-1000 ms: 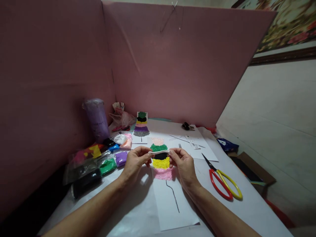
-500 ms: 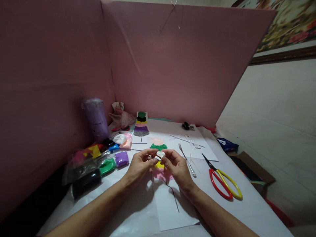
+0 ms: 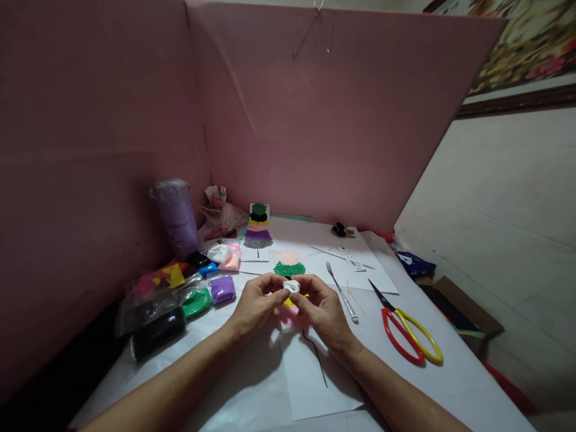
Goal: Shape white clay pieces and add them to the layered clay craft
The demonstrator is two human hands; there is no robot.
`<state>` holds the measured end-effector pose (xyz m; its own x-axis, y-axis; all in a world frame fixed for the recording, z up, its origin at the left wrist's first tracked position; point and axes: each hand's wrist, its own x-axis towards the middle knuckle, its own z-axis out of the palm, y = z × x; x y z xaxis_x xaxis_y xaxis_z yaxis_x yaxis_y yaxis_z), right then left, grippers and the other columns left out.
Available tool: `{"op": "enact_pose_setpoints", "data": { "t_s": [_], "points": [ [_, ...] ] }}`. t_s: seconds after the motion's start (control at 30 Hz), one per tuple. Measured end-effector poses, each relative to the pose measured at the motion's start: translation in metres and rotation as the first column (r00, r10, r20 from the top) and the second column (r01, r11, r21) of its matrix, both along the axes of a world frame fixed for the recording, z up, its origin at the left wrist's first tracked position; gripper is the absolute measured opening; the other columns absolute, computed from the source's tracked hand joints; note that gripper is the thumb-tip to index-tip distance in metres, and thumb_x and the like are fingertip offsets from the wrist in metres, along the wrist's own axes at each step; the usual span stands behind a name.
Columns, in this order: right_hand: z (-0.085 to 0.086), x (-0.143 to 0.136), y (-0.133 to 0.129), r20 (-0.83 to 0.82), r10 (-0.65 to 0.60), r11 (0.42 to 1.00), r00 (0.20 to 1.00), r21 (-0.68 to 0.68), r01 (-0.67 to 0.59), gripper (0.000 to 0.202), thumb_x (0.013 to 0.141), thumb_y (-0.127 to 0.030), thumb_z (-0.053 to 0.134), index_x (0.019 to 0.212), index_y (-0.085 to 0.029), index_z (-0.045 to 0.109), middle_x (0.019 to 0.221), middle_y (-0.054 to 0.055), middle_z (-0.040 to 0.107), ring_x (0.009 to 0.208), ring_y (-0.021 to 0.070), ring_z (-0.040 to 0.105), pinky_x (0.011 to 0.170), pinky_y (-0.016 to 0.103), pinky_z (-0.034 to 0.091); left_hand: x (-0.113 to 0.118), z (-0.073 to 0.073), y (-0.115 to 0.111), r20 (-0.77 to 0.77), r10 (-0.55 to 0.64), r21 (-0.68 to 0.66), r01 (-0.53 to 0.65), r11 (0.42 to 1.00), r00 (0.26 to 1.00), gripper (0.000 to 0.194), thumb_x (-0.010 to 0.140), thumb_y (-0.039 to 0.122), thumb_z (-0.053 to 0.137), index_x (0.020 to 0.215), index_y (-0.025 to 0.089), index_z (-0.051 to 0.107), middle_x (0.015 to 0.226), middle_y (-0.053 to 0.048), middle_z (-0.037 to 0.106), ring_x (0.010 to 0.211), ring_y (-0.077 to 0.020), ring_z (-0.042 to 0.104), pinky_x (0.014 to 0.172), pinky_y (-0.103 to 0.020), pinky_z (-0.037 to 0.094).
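A: Position of the white modelling clay (image 3: 291, 286)?

B: Between the fingertips of our left hand (image 3: 258, 300) and our right hand (image 3: 324, 303), above the banded clay leaf (image 3: 289, 269). We record contact on both sides; neither hand is clearly nearer.

A: State of grip?

B: Both closed, thumbs and fingers pinching the clay. We see the two hands nearly meeting at it. The undersides are hidden, so we cannot tell how the lower fingers press.

A: Long axis?

B: The piece looks looped or folded into a compact bundle. Its strands seem to run mostly crosswise, from one hand toward the other, but we cannot fix a single axis.

A: And relative to the leaf?

B: The leaf's length runs away from us, so we read the strands as lying roughly across it, in line with its bands. Our hands cover part of the middle; green shows beyond them, yellow and pink on our side. The dark stem line (image 3: 320, 360) comes down toward us on the white paper (image 3: 310, 396).

A: Nearby items?

B: Fork (image 3: 342, 293) and scissors (image 3: 407, 336) to the right, apart from our right hand; purple clay packet (image 3: 222, 289) beyond our left.
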<state>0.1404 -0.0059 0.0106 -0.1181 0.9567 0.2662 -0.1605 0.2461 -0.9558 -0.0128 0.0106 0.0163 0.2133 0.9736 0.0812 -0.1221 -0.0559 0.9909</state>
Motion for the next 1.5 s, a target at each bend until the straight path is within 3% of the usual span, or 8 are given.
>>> {"op": "enact_pose_setpoints", "data": {
  "t_s": [0.7, 1.1, 1.33, 1.5],
  "points": [
    [0.0059, 0.0005, -0.0029, 0.040, -0.078, 0.997, 0.996, -0.015, 0.079, 0.021, 0.080, -0.037, 0.068, 0.087, -0.018, 0.065, 0.070, -0.002, 0.060, 0.056, 0.0110, 0.052, 0.053, 0.024, 0.044, 0.0024, 0.0003, -0.0030, -0.004, -0.062, 0.004, 0.063, 0.998, 0.998, 0.030, 0.071, 0.040, 0.074, 0.078, 0.012, 0.066, 0.068, -0.002, 0.062, 0.051, -0.0079, 0.053, 0.047, -0.020, 0.042],
    [0.0049, 0.0006, -0.0025, 0.046, -0.049, 0.999, 0.998, -0.016, 0.050, 0.022, 0.080, -0.039, 0.068, 0.087, -0.018, 0.064, 0.068, -0.002, 0.059, 0.055, 0.0117, 0.053, 0.050, 0.024, 0.046, 0.0047, 0.0039, -0.0044, -0.009, -0.053, -0.004, 0.052, 0.999, 0.999, 0.031, 0.072, 0.041, 0.072, 0.077, 0.013, 0.062, 0.060, 0.002, 0.060, 0.044, -0.0067, 0.049, 0.044, -0.020, 0.039],
    [0.0076, -0.0008, -0.0038, 0.045, -0.051, 0.998, 0.998, -0.039, 0.053, 0.025, 0.078, -0.040, 0.070, 0.084, -0.017, 0.065, 0.068, -0.001, 0.060, 0.056, 0.0120, 0.053, 0.051, 0.024, 0.045, 0.0039, -0.0003, -0.0030, 0.002, 0.029, 0.008, -0.029, 1.000, 1.000, 0.029, 0.069, 0.038, 0.075, 0.080, 0.014, 0.064, 0.066, 0.001, 0.061, 0.052, -0.0092, 0.053, 0.047, -0.021, 0.042],
    [0.0087, -0.0010, -0.0047, 0.051, -0.038, 0.998, 0.998, -0.041, 0.040, 0.024, 0.079, -0.039, 0.069, 0.085, -0.017, 0.065, 0.068, -0.001, 0.059, 0.057, 0.0121, 0.053, 0.052, 0.024, 0.045, 0.0022, -0.0004, -0.0022, -0.013, 0.010, 0.023, -0.010, 1.000, 1.000, 0.023, 0.071, 0.033, 0.073, 0.079, 0.013, 0.067, 0.072, -0.003, 0.064, 0.061, -0.0117, 0.056, 0.055, -0.022, 0.043]
  ]
}}
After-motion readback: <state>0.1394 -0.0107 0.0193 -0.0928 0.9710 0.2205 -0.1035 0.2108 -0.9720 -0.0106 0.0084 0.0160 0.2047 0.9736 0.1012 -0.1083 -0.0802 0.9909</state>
